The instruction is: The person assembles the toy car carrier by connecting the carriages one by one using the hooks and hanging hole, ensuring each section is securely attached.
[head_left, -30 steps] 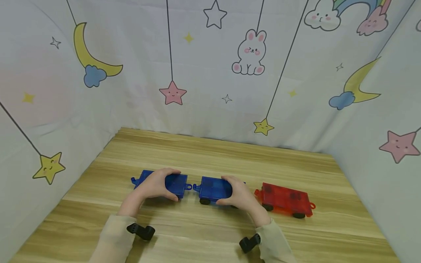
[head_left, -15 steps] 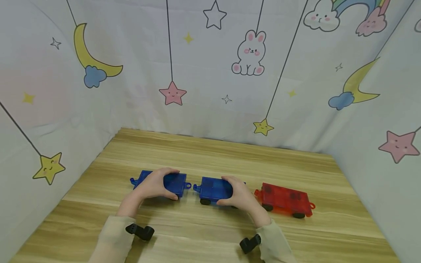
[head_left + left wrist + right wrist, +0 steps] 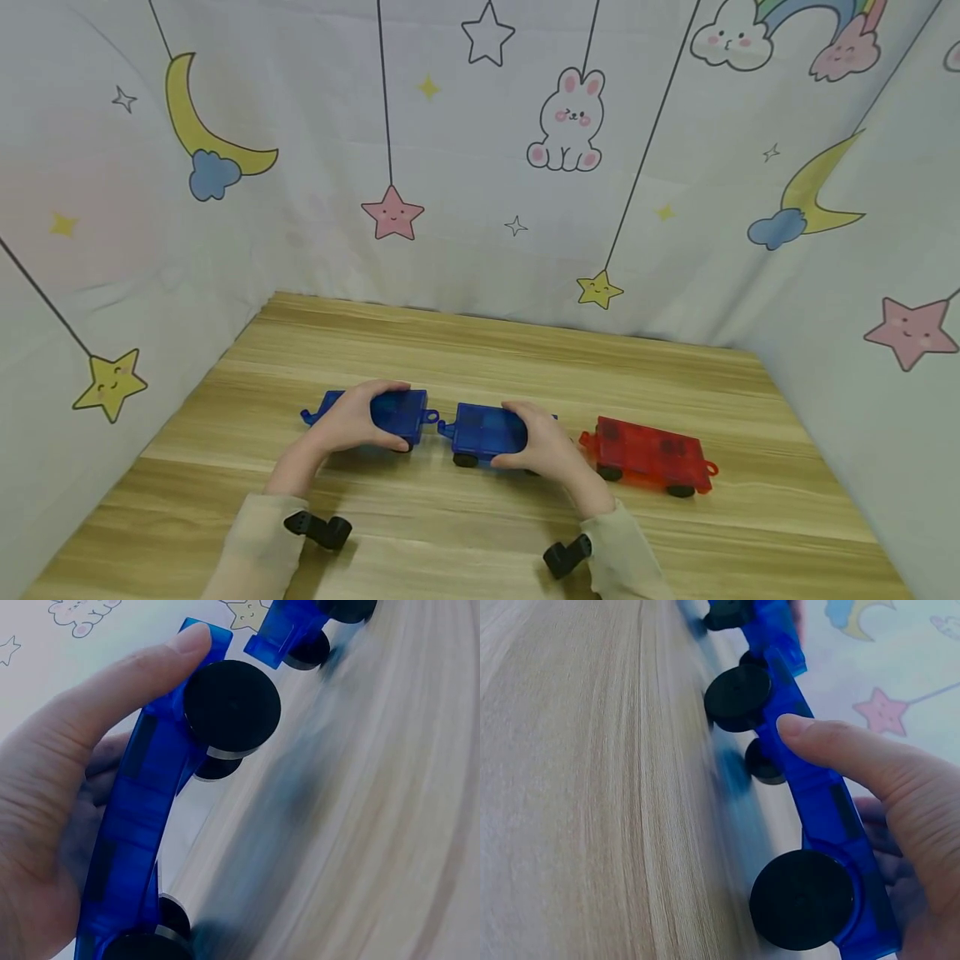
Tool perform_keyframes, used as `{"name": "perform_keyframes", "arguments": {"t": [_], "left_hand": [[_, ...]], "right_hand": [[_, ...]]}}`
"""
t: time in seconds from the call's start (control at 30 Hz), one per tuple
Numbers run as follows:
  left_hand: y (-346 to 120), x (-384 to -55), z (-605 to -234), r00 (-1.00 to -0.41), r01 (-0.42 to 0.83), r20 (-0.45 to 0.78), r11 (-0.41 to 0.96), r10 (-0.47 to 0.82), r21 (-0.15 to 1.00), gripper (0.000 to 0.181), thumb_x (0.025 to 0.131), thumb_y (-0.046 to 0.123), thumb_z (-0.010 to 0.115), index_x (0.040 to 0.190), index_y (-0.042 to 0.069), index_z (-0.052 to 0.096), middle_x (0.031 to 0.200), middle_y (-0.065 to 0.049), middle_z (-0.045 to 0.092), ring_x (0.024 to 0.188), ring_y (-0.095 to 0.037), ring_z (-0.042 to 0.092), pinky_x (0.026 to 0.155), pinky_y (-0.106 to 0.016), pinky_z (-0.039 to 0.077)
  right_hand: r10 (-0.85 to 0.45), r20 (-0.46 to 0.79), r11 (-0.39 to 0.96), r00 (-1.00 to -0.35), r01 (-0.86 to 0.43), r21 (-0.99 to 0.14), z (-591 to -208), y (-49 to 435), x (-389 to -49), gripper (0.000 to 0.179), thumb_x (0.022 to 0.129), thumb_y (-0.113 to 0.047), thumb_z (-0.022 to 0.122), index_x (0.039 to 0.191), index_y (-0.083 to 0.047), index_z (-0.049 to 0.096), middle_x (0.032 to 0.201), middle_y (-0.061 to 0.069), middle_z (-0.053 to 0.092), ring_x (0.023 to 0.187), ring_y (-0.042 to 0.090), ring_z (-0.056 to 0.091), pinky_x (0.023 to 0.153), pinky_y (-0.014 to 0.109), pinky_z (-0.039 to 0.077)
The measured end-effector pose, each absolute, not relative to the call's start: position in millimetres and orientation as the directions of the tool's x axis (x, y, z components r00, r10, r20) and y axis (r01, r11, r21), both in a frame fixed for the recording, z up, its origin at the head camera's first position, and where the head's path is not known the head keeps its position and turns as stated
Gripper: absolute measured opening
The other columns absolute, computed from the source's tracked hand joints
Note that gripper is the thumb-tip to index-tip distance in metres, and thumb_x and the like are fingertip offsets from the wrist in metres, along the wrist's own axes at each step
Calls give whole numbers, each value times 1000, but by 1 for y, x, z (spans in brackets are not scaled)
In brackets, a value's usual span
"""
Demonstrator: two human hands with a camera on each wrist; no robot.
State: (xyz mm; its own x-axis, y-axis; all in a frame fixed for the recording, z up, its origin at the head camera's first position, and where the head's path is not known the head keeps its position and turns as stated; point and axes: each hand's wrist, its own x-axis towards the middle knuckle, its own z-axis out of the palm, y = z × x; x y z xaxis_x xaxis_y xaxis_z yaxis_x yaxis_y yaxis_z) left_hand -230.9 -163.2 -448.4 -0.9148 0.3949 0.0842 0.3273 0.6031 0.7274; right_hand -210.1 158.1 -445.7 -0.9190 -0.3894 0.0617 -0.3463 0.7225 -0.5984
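Observation:
A blue see-through toy wagon (image 3: 397, 412) with black wheels is gripped by my left hand (image 3: 351, 421), thumb along the near side and fingers over the far side. In the left wrist view its wheel (image 3: 232, 709) looks raised off the table. My right hand (image 3: 543, 442) grips a second blue toy wagon (image 3: 483, 429) in the same way, thumb (image 3: 802, 731) on its side. The left wagon's ring (image 3: 431, 416) is close by the hook (image 3: 445, 428) of the right wagon; whether they touch I cannot tell. My palms hide part of both wagons.
A red toy wagon (image 3: 651, 454) with a hook and a ring stands right of my right hand. Wood-grain table (image 3: 450, 533) lies beneath everything. White cloth walls (image 3: 322, 242) printed with stars, moons and a rabbit close off the back and both sides.
My left hand has shifted its wagon slightly right and up, bringing the ring nearer the other wagon's hook. The right hand and the red wagon look nearly unchanged.

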Motion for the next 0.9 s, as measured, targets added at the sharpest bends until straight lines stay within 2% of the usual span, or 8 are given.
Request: {"name": "perform_keyframes", "arguments": {"t": [0.9], "left_hand": [[-159,-230,-450,-909,342,88,606,409,718,91,65,43,90,140,7,53,142,-16,53,132,-39,47,106,-60,39]], "right_hand": [[-410,51,717,-911,-356,-599,-444,154,-210,86,72,-34,87,141,-2,49,144,18,50,132,38,47,107,56,41]]}}
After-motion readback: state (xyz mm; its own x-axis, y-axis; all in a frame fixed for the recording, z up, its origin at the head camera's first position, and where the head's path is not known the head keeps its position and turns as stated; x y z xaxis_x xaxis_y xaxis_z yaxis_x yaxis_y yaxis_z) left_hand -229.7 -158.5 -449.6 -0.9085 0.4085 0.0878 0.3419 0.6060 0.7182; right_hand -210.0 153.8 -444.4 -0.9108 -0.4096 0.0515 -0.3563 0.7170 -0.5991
